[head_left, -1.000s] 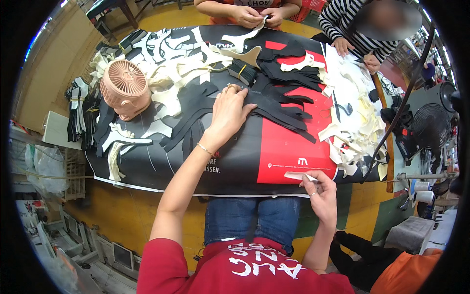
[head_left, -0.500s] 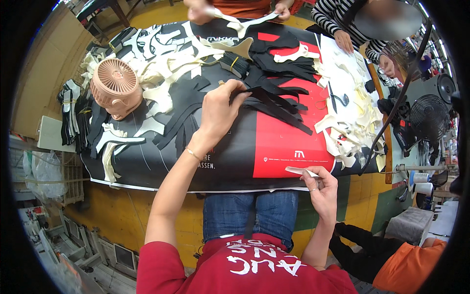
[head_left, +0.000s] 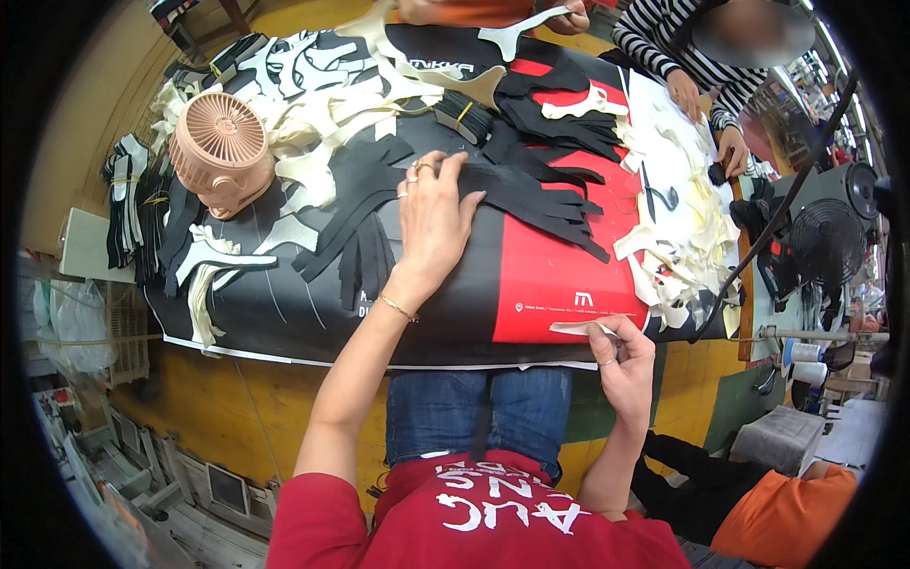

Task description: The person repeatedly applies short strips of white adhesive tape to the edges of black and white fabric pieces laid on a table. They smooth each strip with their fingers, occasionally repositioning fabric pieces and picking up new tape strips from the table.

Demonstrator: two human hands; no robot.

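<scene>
Here's the table [head_left: 436,337], wrapped in a black cover with a bright red panel [head_left: 559,275] toward the right, its near edge trimmed in white! Over on the left stands a pink fan [head_left: 223,142], with cream cloth pieces [head_left: 313,175] piled just beside it. White pieces [head_left: 299,66] crowd the far left, and there's a black bundle [head_left: 464,119] tied with a yellow band near the middle. Black strips [head_left: 540,209] fan out across onto the red, and the right end is heaped with pale scraps [head_left: 682,204], a dark-handled tool [head_left: 665,198] lying among them!
</scene>
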